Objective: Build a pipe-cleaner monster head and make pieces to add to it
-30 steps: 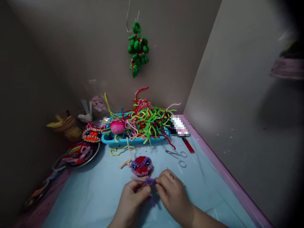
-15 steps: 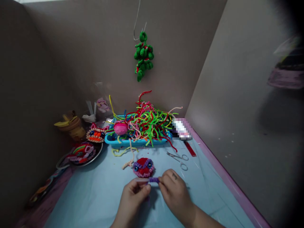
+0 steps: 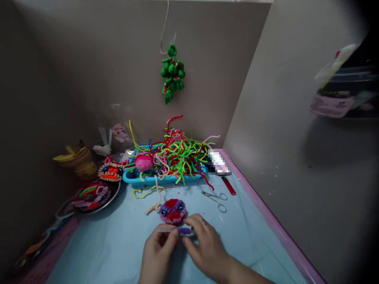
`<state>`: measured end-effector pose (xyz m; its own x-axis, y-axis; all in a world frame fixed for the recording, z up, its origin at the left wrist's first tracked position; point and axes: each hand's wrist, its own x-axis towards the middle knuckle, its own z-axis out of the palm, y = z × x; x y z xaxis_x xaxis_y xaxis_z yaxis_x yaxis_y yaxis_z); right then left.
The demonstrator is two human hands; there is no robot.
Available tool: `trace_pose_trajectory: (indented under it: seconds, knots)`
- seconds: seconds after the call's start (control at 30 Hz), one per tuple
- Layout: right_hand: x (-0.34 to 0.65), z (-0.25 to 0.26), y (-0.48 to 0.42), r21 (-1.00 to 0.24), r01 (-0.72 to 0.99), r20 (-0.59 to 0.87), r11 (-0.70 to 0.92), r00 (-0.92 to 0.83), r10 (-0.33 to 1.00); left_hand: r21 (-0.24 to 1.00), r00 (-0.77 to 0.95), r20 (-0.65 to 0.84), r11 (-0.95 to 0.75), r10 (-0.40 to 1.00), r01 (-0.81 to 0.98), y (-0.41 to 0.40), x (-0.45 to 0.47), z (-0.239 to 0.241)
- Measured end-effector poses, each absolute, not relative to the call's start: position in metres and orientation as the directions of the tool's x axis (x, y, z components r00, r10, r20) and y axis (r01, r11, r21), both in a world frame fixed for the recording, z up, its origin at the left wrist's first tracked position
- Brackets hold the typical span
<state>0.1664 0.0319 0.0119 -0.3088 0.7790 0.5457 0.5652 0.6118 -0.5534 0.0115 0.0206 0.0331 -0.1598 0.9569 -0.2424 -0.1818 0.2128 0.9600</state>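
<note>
My left hand [image 3: 156, 254] and my right hand [image 3: 205, 250] meet low in the middle, over the light blue table cover [image 3: 112, 252]. Both pinch a short purple pipe cleaner piece [image 3: 185, 231] wound on a thin pale stick. Just beyond my fingers lies a red round pipe-cleaner face [image 3: 173, 210] with purple trim and two dark eyes. A beige pipe cleaner [image 3: 155, 200] trails from it toward the tray.
A blue tray [image 3: 156, 180] heaped with coloured pipe cleaners [image 3: 177, 152] and a pink ball [image 3: 143, 161] stands behind. Scissors [image 3: 215, 198] and a red strip [image 3: 229, 185] lie to the right. Finished figures sit on a plate [image 3: 90, 197] at left. A green ornament [image 3: 171, 73] hangs on the wall.
The camera shifted slightly. My hands stay together on the purple piece; my right fingers have moved over it and closer to my left hand.
</note>
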Motion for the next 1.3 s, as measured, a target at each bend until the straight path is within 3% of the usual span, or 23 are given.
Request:
trace_pose_trajectory:
  seconds: [0.2, 0.4, 0.7, 0.93, 1.13, 1.3]
  knots:
    - [0.172, 0.014, 0.033, -0.714, 0.442, 0.422, 0.544, -0.348, 0.837, 0.993, -0.149, -0.113, 0.108, 0.982, -0.041, 0.017, 0.007, 0.041]
    - [0.17, 0.015, 0.036, -0.741, 0.421, 0.398, 0.524, -0.354, 0.846, 0.994, -0.11, 0.03, -0.017, 0.993, 0.111, 0.016, 0.003, 0.039]
    - [0.171, 0.012, 0.034, -0.768, 0.455, 0.368, 0.45, -0.261, 0.893, 0.997, -0.098, -0.071, 0.069, 0.993, -0.022, 0.02, 0.002, 0.035]
    - [0.172, 0.013, 0.036, -0.765, 0.481, 0.365, 0.427, -0.223, 0.904, 0.99, -0.055, 0.032, -0.025, 0.998, 0.137, 0.023, -0.003, 0.038]
    - [0.172, 0.013, 0.037, -0.769, 0.499, 0.35, 0.399, -0.193, 0.917, 0.99, -0.103, -0.125, 0.131, 0.987, 0.05, 0.022, 0.003, 0.034]
    - [0.171, 0.015, 0.037, -0.765, 0.498, 0.36, 0.41, -0.198, 0.912, 0.989, -0.091, -0.139, 0.143, 0.986, 0.042, 0.022, 0.003, 0.031]
